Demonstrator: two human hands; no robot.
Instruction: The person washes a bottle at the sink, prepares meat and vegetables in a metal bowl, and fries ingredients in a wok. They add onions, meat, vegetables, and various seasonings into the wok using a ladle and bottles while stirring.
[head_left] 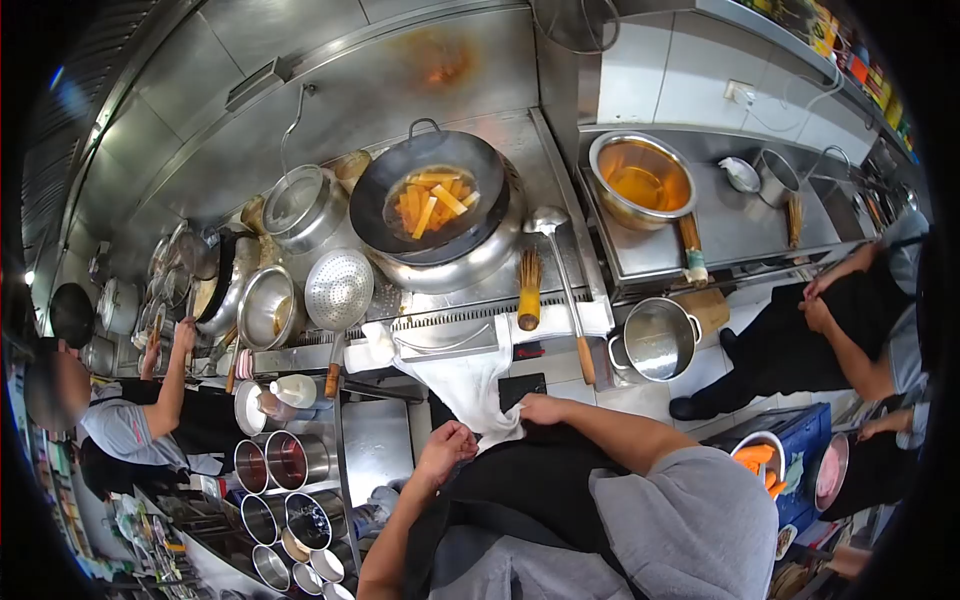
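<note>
My right hand [543, 409] is closed on the lower end of a white cloth [455, 385], which hangs from the front edge of the stove. Close by on the left, my left hand [447, 455] has its fingers curled together beside the cloth's end; anything inside them is hidden. Beyond the cloth, a black wok [370, 205] sits on the burner. Pale and orange sticks [432, 203] lie in liquid at its bottom. A ladle [560, 270] and a bamboo brush [530, 290] rest to the wok's right, and a perforated skimmer [339, 289] to its left.
A steel bowl of amber liquid [641, 180] stands on the right counter. Below it is a two-handled pot [660, 340]. Several metal containers [300, 460] stand at lower left. One person [140, 420] works at left; others [810, 340] are at right.
</note>
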